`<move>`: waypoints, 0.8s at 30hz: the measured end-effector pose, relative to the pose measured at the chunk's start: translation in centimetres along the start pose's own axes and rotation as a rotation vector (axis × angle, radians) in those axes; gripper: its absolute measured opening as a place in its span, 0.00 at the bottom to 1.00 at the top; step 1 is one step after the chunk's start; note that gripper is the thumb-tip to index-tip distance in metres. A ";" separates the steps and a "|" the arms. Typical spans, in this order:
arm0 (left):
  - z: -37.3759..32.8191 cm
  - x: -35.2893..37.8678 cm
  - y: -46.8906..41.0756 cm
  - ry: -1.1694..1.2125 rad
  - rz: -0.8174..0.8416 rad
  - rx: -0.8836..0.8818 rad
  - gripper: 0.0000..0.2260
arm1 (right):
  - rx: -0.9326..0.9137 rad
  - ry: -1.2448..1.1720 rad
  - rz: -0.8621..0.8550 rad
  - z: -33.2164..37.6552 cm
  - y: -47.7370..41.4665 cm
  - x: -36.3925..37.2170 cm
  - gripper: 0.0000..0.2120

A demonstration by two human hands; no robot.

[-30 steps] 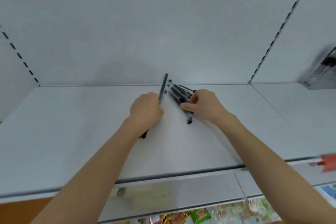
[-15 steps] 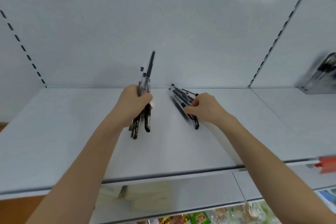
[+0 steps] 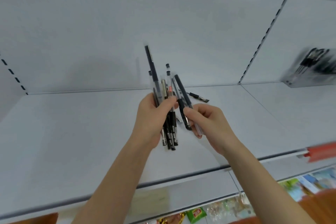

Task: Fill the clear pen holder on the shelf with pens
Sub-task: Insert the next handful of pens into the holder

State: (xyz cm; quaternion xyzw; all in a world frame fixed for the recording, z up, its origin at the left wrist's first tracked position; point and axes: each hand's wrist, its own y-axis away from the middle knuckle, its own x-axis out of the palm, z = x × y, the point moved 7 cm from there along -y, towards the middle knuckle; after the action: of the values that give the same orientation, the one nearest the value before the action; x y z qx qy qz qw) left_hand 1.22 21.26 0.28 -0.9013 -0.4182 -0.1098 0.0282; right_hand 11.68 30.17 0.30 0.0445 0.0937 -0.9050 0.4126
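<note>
Mostly black pens point(image 3: 172, 123) w/ clear barrels, upright bunch in L hand point(image 3: 151, 120).

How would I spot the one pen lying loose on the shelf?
On the white shelf, look near the back edge. Just beyond the right hand lies one dark pen. It alone rests flat there; the neighbouring pens are gripped in the left hand and the right.

White print on the black pens point(image 3: 171, 130) and the green packet point(image 3: 196, 215) is too blurred to read.
</note>
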 end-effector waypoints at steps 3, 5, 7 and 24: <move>0.7 1.8 0.3 -0.016 0.019 0.017 0.08 | -0.008 0.039 -0.007 -0.1 1.3 -0.8 0.17; 1.0 3.1 0.9 -0.023 0.031 0.019 0.09 | 0.008 0.078 0.012 0.0 2.3 -2.0 0.15; 1.2 4.6 1.3 -0.025 0.044 0.024 0.08 | 0.044 0.072 -0.004 0.1 3.3 -4.0 0.12; 6.8 33.1 8.7 0.135 0.205 -0.038 0.07 | 0.105 0.210 -0.214 -0.5 15.0 -38.2 0.03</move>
State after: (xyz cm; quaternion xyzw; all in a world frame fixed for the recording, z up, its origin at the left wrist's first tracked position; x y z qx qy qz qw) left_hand 29.71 41.31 1.30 -0.9302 -0.3190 -0.1745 0.0501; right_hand 48.06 48.86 3.88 0.1501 0.0929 -0.9379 0.2988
